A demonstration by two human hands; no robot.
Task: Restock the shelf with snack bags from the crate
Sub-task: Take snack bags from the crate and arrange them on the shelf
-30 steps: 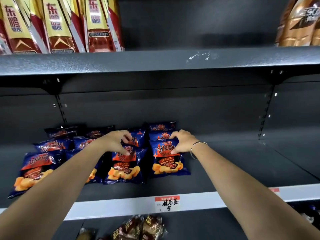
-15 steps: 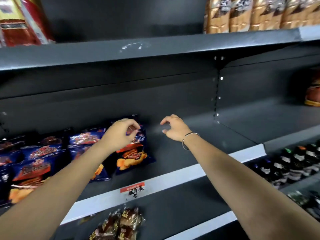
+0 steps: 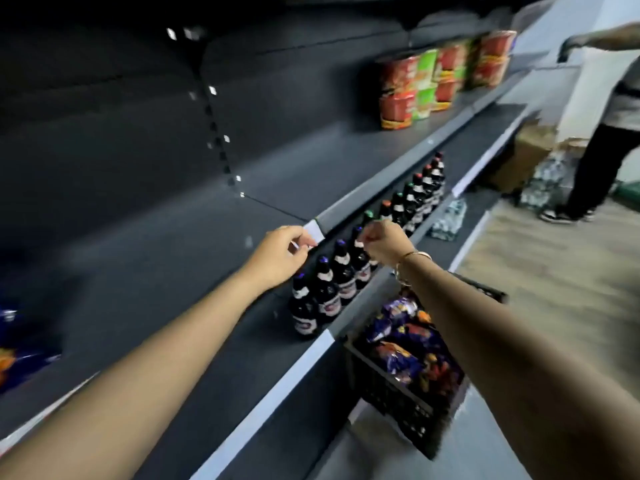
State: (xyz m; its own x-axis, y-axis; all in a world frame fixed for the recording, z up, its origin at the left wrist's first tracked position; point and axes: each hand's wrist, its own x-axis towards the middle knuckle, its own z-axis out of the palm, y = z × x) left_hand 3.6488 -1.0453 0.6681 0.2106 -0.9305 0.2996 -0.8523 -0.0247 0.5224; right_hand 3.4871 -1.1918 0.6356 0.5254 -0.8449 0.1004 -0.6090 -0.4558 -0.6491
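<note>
A black crate (image 3: 398, 400) stands on the floor below my right forearm, filled with blue and orange snack bags (image 3: 403, 344). The dark grey shelf (image 3: 166, 258) stretches across the left. A blue snack bag (image 3: 17, 355) lies on it at the far left edge, partly cut off. My left hand (image 3: 280, 254) hovers over the shelf's front edge with fingers loosely curled and nothing in it. My right hand (image 3: 382, 242) hangs in front of the bottle row, fingers curled, holding nothing; a bracelet is on its wrist.
A row of dark bottles (image 3: 349, 271) stands on the lower shelf. Stacked red and green cup noodles (image 3: 436, 81) sit farther right on the shelf. Another person (image 3: 602, 133) stands at the aisle's end beside cardboard boxes (image 3: 526, 150) and packed water bottles (image 3: 547, 181).
The view has swung right, away from the stocked bags. Both hands have let go of the bags and pulled back from the shelf toward the right; the crate has come into view.
</note>
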